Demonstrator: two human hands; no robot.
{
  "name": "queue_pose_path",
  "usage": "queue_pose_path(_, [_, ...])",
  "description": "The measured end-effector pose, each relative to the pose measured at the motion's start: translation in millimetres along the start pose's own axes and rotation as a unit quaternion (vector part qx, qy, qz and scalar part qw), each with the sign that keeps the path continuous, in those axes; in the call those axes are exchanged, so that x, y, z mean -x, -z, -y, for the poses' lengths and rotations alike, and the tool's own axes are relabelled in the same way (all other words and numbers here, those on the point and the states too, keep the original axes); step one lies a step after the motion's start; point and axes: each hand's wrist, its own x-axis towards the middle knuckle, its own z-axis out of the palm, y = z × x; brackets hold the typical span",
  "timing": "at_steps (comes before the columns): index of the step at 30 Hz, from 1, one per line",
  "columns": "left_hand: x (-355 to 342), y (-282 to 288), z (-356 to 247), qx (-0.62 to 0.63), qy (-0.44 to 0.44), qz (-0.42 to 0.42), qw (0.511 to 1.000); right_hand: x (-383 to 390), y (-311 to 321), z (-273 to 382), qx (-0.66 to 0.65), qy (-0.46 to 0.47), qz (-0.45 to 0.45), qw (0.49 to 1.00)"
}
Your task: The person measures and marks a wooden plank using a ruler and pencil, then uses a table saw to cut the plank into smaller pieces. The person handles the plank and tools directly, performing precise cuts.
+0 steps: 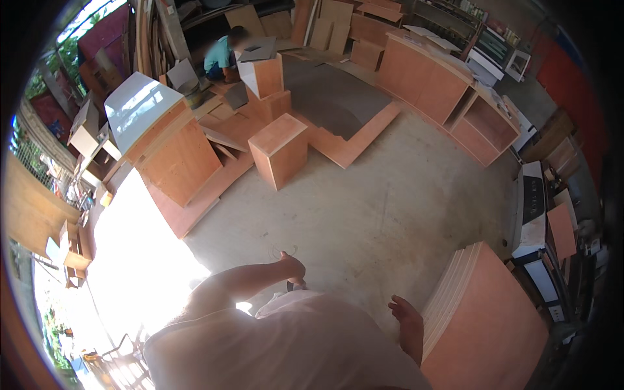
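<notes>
My left hand point(294, 268) is out in front of my body over the concrete floor, its fingers curled in. A small dark thing point(290, 286) shows under it, too little of it visible to name. A faint thin curved line shows by the fingertips. Lower and to the right, my right hand point(406, 313) hangs with its fingers loosely bent and a little apart, with nothing seen in it. It is beside a stack of reddish plywood panels point(487, 318), and I cannot tell whether it touches them.
Ahead stand a small wooden box point(279, 153) and a larger cabinet with a glossy top point(175, 149). A long cabinet point(422, 78) stands at the far right. A co-worker point(221, 55) crouches at the back. Flat boards point(351, 153) lie on the floor. Strong sunlight falls at left.
</notes>
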Motion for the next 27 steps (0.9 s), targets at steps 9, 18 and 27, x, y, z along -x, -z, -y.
queue_pose_path(9, [178,54,46,0.436,-0.669,-0.357,0.484,-196,-56,24,0.441,-0.165,0.255,0.844])
queue_pose_path(18, [51,-130,41,0.687,0.096,-0.230,0.683,-492,-20,-111,0.367,-0.007,0.246,0.897])
queue_pose_path(27, [11,-360,-88,0.832,0.332,0.037,0.444,-578,-63,-192,0.516,-0.008,0.406,0.754])
